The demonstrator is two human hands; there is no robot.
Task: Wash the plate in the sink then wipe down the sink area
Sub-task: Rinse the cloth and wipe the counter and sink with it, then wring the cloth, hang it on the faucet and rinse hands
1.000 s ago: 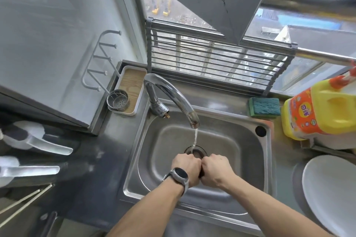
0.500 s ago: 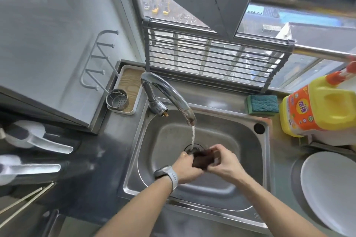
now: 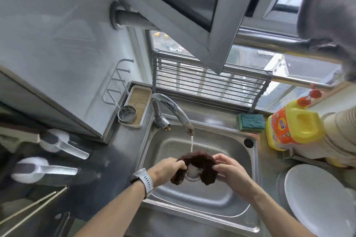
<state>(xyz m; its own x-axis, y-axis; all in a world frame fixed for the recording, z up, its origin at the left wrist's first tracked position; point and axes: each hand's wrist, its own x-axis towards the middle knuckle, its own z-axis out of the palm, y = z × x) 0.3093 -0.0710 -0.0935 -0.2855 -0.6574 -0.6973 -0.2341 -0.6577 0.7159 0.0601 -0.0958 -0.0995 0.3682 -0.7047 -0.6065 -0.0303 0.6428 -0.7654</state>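
Note:
A dark brown cloth (image 3: 200, 161) is stretched between my two hands over the steel sink (image 3: 192, 198), right under the thin stream from the tap (image 3: 173, 109). My left hand (image 3: 167, 169), with a watch on its wrist, grips the cloth's left end. My right hand (image 3: 229, 171) pinches the right end. The cloth arches above the drain (image 3: 191, 172), which shows through the gap. A white plate (image 3: 317, 200) lies on the counter to the right of the sink, apart from both hands.
A green sponge (image 3: 250, 122) and a yellow detergent bottle (image 3: 292, 127) stand behind the sink on the right. A small tray with a metal strainer cup (image 3: 128, 115) sits left of the tap. An open window frame (image 3: 192, 15) hangs overhead. Ladles (image 3: 57, 144) lie at left.
My hands, first clenched together on the bunched cloth, have drawn apart and spread it under the running water. The view has tilted upward.

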